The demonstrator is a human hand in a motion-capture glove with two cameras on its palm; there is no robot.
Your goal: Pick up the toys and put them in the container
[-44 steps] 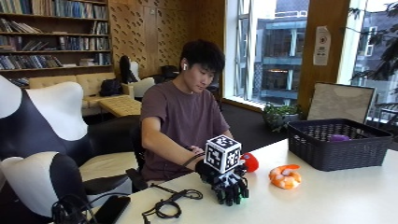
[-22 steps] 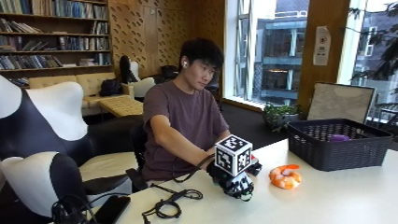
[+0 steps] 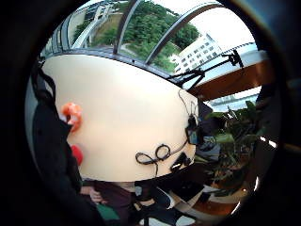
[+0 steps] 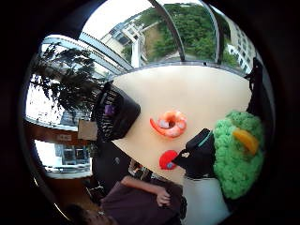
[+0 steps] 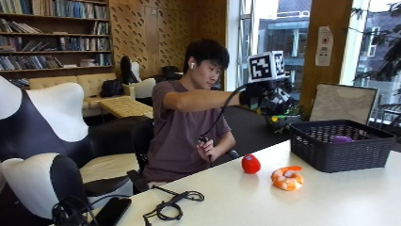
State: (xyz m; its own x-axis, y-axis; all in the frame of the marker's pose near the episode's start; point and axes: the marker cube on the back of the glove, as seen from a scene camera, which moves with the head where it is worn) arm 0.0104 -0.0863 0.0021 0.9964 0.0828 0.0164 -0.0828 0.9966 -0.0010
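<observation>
Transport step: gloved right hand (image 5: 268, 98) is carrying a green plush toy (image 4: 238, 154), fingers curled around it, raised well above the table (image 5: 325, 202) and near the black basket (image 5: 341, 150), on the person's side of it. Purple toy (image 5: 341, 139) is already sitting in the basket. Red toy (image 5: 251, 164) and orange shrimp toy (image 5: 287, 178) are lying on the table just beside the basket. Next, I judge: bring the hand over the basket opening, then release.
</observation>
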